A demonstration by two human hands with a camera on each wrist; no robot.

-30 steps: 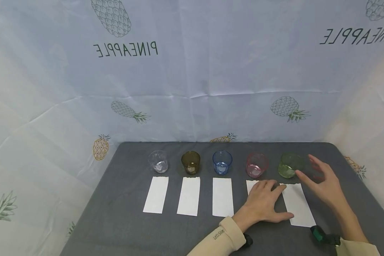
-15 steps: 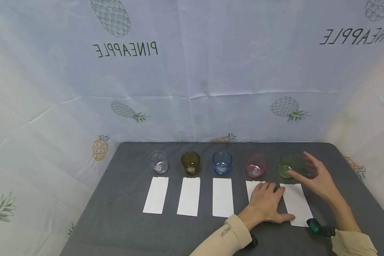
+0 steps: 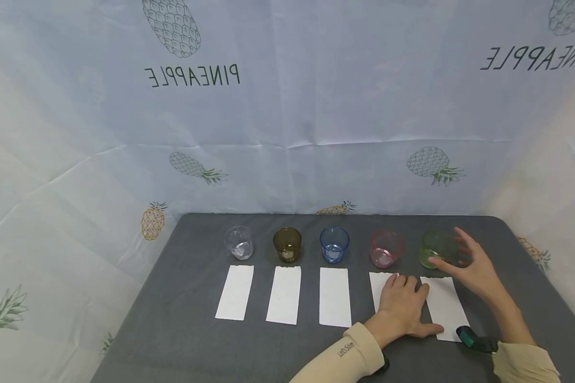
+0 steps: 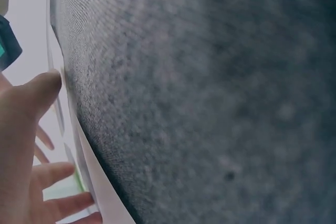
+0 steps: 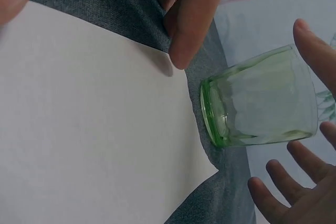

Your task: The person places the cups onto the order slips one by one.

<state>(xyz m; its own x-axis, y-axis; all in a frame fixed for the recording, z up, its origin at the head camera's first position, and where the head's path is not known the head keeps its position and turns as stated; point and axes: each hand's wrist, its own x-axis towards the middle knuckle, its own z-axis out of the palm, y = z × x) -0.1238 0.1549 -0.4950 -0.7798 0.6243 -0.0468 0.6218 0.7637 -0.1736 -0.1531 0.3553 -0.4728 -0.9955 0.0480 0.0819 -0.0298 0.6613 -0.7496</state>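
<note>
A green glass stands upright at the right end of a row of glasses. My right hand is around its right side, thumb in front and fingers spread behind. Seen from the right wrist, the thumb tip is by the rim of the green glass and one fingertip is right at its side. My left hand lies over the fourth white paper strip, fingers extended. Its index finger and thumb reach the rightmost strip. In the right wrist view, a left fingertip meets that paper's edge.
Left of the green glass stand a pink glass, a blue glass, an amber glass and a clear glass. More paper strips lie before them on the grey table. A pineapple-print curtain hangs behind.
My right hand has moved left, closer around the green glass. My left hand has shifted slightly right and toward me over the papers. The glasses stay in place.
</note>
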